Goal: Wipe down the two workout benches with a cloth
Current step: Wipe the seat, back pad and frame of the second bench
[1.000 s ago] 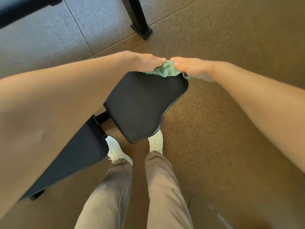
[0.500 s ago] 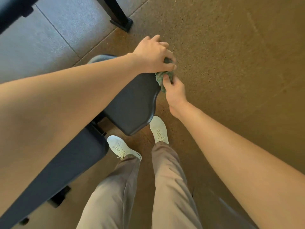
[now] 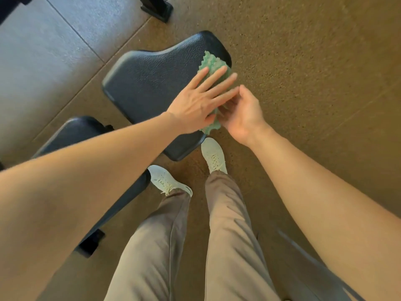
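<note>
A black padded bench seat [image 3: 152,83] fills the middle of the head view, and its longer back pad [image 3: 71,135] runs down to the left under my forearm. A green cloth [image 3: 213,63] lies crumpled on the seat's right edge. My left hand [image 3: 199,101] rests flat on the cloth with its fingers spread, pressing it onto the pad. My right hand [image 3: 243,114] is beside the seat's right edge. Its fingers curl onto the cloth's lower right edge, just under my left fingertips.
My legs and white shoes [image 3: 213,157] stand right below the seat. A black frame foot [image 3: 158,7] sits at the top on the brown speckled floor. The bench's own foot [image 3: 91,242] shows at lower left. Grey floor tiles [image 3: 43,51] lie to the left.
The bunched cloth has been laid out on the seat's right edge. My left hand went from a closed grip to flat and spread on it. My right hand stayed at the cloth's edge.
</note>
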